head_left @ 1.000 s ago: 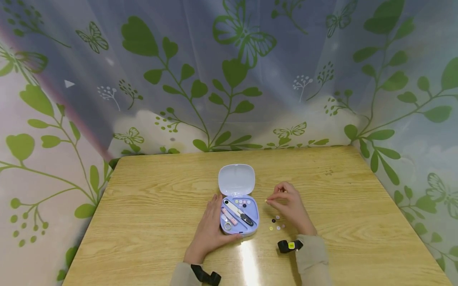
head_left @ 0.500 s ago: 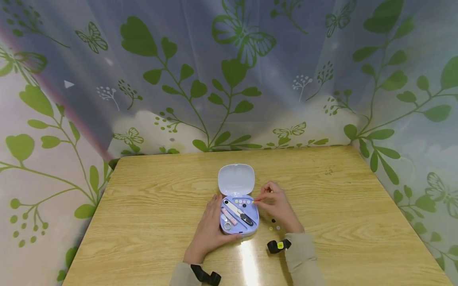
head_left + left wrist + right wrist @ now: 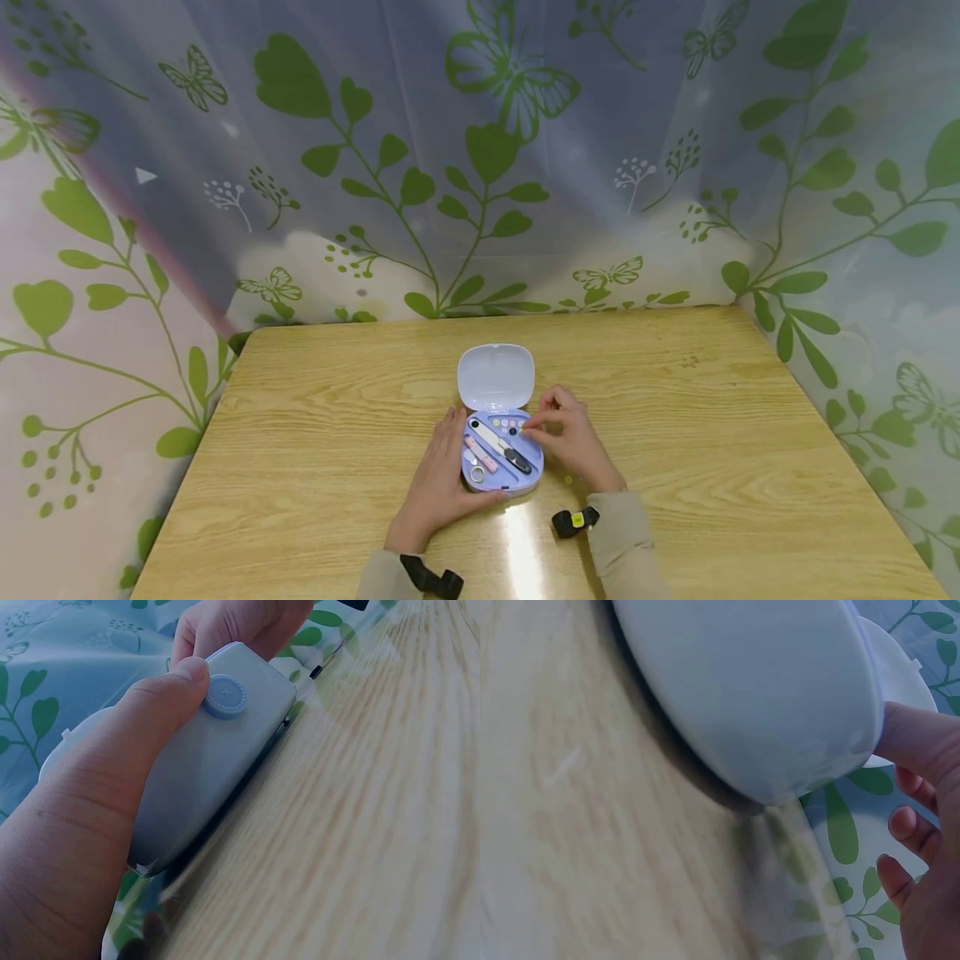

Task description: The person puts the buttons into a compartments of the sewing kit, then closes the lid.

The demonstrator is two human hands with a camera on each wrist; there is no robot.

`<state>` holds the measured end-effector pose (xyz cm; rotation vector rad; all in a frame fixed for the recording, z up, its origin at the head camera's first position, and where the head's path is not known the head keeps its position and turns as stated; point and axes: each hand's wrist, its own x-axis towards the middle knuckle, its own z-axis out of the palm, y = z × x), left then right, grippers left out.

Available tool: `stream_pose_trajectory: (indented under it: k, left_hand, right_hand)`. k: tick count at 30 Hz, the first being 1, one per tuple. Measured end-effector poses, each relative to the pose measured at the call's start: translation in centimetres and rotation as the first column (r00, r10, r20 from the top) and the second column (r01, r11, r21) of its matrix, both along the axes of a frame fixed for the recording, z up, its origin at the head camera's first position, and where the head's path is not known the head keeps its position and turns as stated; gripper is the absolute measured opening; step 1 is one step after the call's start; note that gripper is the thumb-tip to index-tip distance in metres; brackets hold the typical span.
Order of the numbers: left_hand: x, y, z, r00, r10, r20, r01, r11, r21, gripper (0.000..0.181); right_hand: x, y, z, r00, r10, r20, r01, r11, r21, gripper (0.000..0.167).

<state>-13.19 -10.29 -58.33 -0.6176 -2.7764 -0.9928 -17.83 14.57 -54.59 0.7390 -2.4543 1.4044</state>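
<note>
Here, left fingers (image 3: 448, 432) grip the box (image 3: 529, 450), right ones (image 3: 549, 416) a button (image 3: 522, 430) inside its edge

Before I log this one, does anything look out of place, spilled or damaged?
One thing: a yellow button lies loose on the table, right of the open case, while other buttons sit inside it. Nothing looks damaged.

wood-grain tbl (image 3: 337, 400), blue-white backdrop cloth (image 3: 577, 192), grn leaf (image 3: 491, 154) & btfly (image 3: 513, 71) prints
</note>
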Motion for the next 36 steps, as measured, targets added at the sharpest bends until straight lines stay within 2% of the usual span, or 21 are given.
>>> stream_pose_trajectory:
  k: [12,22,29,36]
  left_hand:
    - [-0.1,0.1,0.0,1.000,-0.007,-0.010,0.007,1.000,0.002,0.135]
    - [0.0,0.1,0.0,1.000,-0.004,0.009,0.004,1.000,0.000,0.136]
    - [0.1,0.1,-0.1,1.000,-0.003,-0.009,0.003,1.000,0.004,0.136]
    - [0.0,0.1,0.0,1.000,-0.002,-0.008,0.002,1.000,0.014,0.136]
  right_hand:
    - [0.1,-0.4,0.1,0.999,-0.032,-0.020,0.033,0.999,0.032,0.010]
    - [0.2,-0.5,0.1,0.998,-0.056,-0.029,0.057,0.998,0.039,0.011]
    - [0.3,-0.4,0.2,0.998,-0.058,-0.039,0.058,0.998,0.020,0.010]
    - [0.3,0.5,0.5,0.994,-0.031,-0.108,0.027,0.999,-0.038,0.012]
